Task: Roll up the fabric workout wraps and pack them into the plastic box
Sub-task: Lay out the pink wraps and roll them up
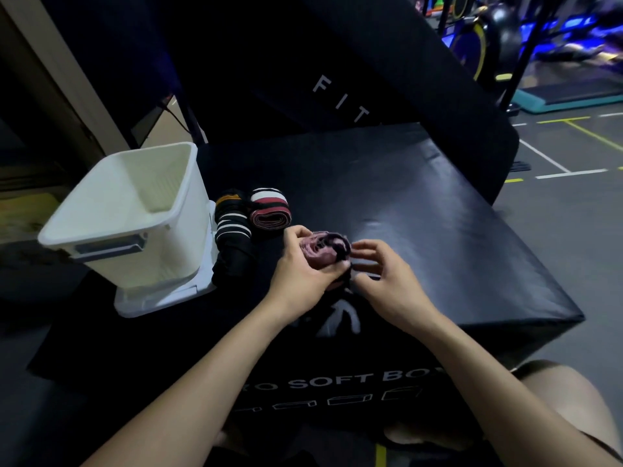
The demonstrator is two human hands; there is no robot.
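Both hands meet near the middle of the frame, just above the black surface (421, 210). The left hand (298, 271) has its fingers and thumb curled round a pink and black wrap (325, 249) that is rolled into a thick bundle. You can see the swirl of layers at its end. The right hand (384, 274) is just beside it, and its fingertips (357, 247) pinch the dark edge of the same wrap. A loose dark tail of the fabric hangs down between the two hands.

A little up and to the left, a red, white and black rolled wrap (269, 210) lies on the surface. Touching its left side is a black wrap with white and orange stripes (232, 224), and it stretches down toward the lower left.

Left of those wraps stands the white plastic box (135, 210), open at the top. I cannot see anything inside it. It sits on a flat white lid (161, 298) at the left edge of the surface.

The front of the black surface shows white letters (354, 380) near the bottom of the frame. In the upper right there is a gym floor (573, 153) with white and yellow lines.
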